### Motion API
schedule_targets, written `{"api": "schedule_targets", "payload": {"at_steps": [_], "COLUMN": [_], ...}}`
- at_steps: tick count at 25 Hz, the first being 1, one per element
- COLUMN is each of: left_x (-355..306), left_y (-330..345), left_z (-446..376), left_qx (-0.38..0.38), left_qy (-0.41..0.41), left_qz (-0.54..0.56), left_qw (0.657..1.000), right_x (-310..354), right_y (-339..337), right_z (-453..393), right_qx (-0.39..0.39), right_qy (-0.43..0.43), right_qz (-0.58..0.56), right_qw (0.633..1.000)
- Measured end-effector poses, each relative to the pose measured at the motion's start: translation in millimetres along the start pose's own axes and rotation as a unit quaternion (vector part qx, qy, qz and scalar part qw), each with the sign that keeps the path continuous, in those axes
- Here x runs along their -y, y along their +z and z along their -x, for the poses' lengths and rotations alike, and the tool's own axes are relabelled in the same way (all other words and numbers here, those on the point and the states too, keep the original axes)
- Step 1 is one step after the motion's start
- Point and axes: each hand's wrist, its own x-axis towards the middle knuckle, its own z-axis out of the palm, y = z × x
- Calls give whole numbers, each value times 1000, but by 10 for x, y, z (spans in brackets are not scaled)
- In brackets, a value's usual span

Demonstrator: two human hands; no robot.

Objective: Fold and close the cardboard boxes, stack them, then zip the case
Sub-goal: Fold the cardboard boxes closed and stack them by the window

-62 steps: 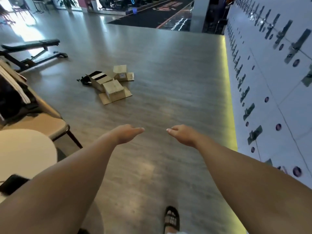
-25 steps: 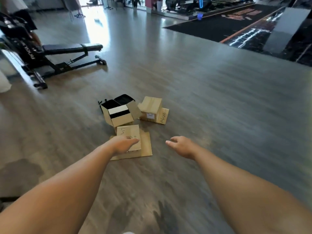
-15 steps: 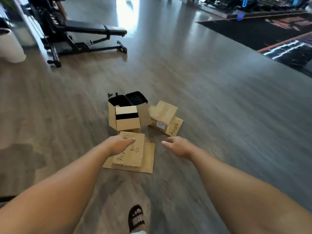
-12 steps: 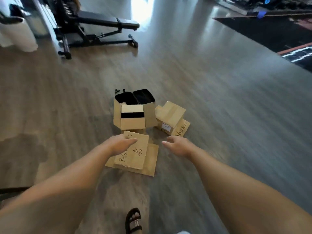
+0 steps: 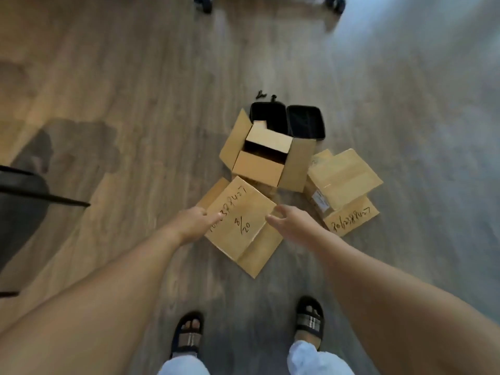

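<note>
Wooden floor (image 5: 135, 90), three cardboard boxes (image 5: 240, 226), both hands' fingers (image 5: 216, 217) loosely spread above one, nothing held

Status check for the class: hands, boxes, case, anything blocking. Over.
Left hand and right hand open, reaching the marked box. Middle box flaps open. Black case unzipped. Nothing blocking.

Both arms reach down, left hand (image 5: 192, 222) and right hand (image 5: 290, 222) loosely open.

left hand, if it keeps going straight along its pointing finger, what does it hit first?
Likely the handwritten top of the nearest cardboard box: the left hand already overlaps its left edge. Contact unclear from this view.
</note>
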Motion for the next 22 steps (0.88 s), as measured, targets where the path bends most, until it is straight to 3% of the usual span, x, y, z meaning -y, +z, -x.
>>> {"api": "schedule_targets", "payload": {"at_steps": [3, 9, 14, 19, 22], "left_x": [116, 732, 1435, 1871, 1911], "left_y": [637, 1678, 2373, 2692, 2726], "left_z": [-433, -1567, -2422, -2977, -3012], "left_qx": [-6, -58, -143, -238, -251], "left_qy": [-43, -111, -149, -127, -99], "left_qz": [90, 90, 100, 208, 272], "left_qw": [995, 988, 973, 940, 924], "right_x": [-454, -1206, -1638, -1984, -1989], "right_y": [178, 770, 1400, 1700, 1665], "right_z": [-548, -1863, -3016, -3719, -3820], "right_qx": [25, 6, -80, -153, -173], "right_qy": [-34, -66, -96, -107, -96], "right_qz": [40, 105, 53, 1, -44], "right_qw": [998, 992, 991, 982, 979]}}
